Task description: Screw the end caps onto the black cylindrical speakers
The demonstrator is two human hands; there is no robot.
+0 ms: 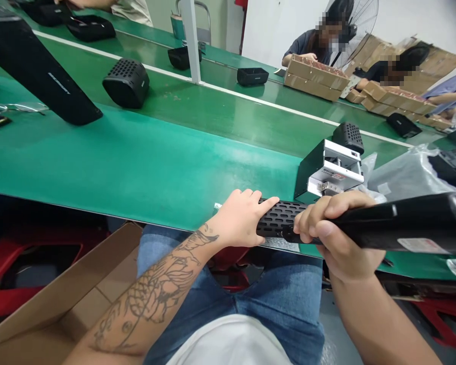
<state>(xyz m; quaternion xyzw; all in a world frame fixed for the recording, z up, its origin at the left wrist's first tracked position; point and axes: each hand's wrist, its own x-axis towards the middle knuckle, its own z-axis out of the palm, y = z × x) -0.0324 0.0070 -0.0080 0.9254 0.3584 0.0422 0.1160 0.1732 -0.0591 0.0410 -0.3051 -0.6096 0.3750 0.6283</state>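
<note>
A green assembly belt (pixel 137 162) is worked at; a long black perforated speaker (pixel 410 220) is held at its near edge. It is gripped firmly around the body by the right hand (pixel 336 230), while the grille (pixel 277 220) is steadied by the flat, open left hand (pixel 239 218).

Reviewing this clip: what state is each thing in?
left hand, open, resting on the perforated grille
right hand, closed around the black bar speaker
black bar speaker, held over the edge of the green belt
cardboard box, open, by the left knee
metal fixture, standing on the green belt
</note>
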